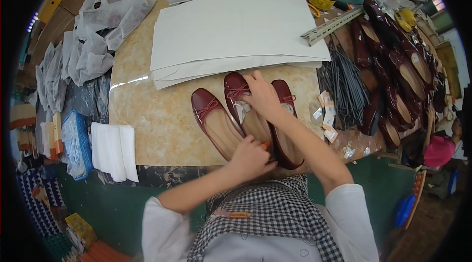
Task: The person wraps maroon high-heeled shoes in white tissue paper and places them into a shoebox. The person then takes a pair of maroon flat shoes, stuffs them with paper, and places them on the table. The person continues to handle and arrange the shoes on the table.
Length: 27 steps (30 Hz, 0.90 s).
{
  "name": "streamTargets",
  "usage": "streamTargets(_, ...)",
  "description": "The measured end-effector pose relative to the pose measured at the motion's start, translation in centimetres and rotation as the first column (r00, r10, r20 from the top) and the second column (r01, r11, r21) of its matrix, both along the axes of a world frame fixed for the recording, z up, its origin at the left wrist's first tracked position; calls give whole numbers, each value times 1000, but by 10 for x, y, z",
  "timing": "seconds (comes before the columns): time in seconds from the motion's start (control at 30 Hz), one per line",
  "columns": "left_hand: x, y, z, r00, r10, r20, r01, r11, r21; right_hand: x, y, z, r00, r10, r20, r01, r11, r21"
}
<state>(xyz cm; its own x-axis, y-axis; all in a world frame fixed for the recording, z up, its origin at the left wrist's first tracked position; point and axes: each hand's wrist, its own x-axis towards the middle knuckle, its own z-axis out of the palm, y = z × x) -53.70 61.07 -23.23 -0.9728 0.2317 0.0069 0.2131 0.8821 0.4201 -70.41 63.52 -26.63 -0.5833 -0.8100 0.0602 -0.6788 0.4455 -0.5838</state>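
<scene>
Left hand (pixel 248 156) curls round orange object (pixel 266 145); right hand (pixel 265 95) grips middle maroon shoe (pixel 253 123).

White, loose sleeves (pixel 351 217) at lower left and lower right stop near the elbows, leaving forearms (pixel 312 139) and fingers (pixel 251 84) bare. At the bottom centre is an apron (pixel 280 217) in small black-and-white checks — with a narrow brownish-orange label (pixel 240 215) — beside a pale grey panel (pixel 255 249) bearing thin, dark, rounded outlines.
</scene>
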Motion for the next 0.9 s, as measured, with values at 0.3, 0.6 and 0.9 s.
streamTargets(0.3,-196,-209,-16,646,574,-503,-733,650,-199,26,97,68,994,30,107,-3,969,-247)
streamTargets(0.6,-85,-27,33,902,340,-265,-263,922,284,22,137,62,200,236,951,641,702,-309)
streamTargets(0.9,21,-32,18,729,573,-374,-346,780,522,63,76,81,127,56,990,179,981,-79)
